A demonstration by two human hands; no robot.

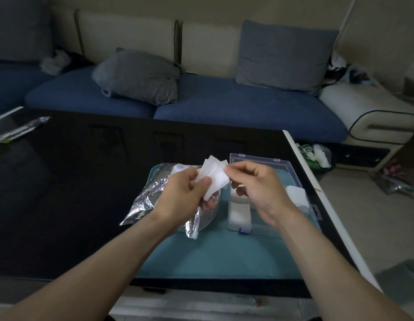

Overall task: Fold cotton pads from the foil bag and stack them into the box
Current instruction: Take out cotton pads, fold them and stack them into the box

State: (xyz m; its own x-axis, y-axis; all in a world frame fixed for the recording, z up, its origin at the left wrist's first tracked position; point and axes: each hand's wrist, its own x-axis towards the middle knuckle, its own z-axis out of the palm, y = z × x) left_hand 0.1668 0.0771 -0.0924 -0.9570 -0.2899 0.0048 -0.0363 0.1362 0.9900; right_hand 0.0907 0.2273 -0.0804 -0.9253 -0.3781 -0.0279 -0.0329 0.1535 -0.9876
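My left hand (pixel 186 193) grips a small bunch of white cotton pads (pixel 214 176) between thumb and fingers, held up above the teal tray (pixel 224 256). My right hand (pixel 254 181) pinches the top right edge of the same pads. Under my left hand lies the crumpled foil bag (pixel 145 200), on the tray's left part. The clear plastic box (pixel 259 163) stands open on the tray's right part, its lid raised behind. Folded white pads (pixel 239 214) are stacked in its front compartment, and more white pads (pixel 296 195) lie at its right side, partly hidden by my right wrist.
The tray sits on a glossy black table (pixel 74 181) whose white right edge (pixel 317 193) runs close beside the box. A clear wrapper (pixel 18 130) lies at the table's far left. A blue sofa (pixel 224 105) with grey cushions stands behind; bags litter the floor at the right.
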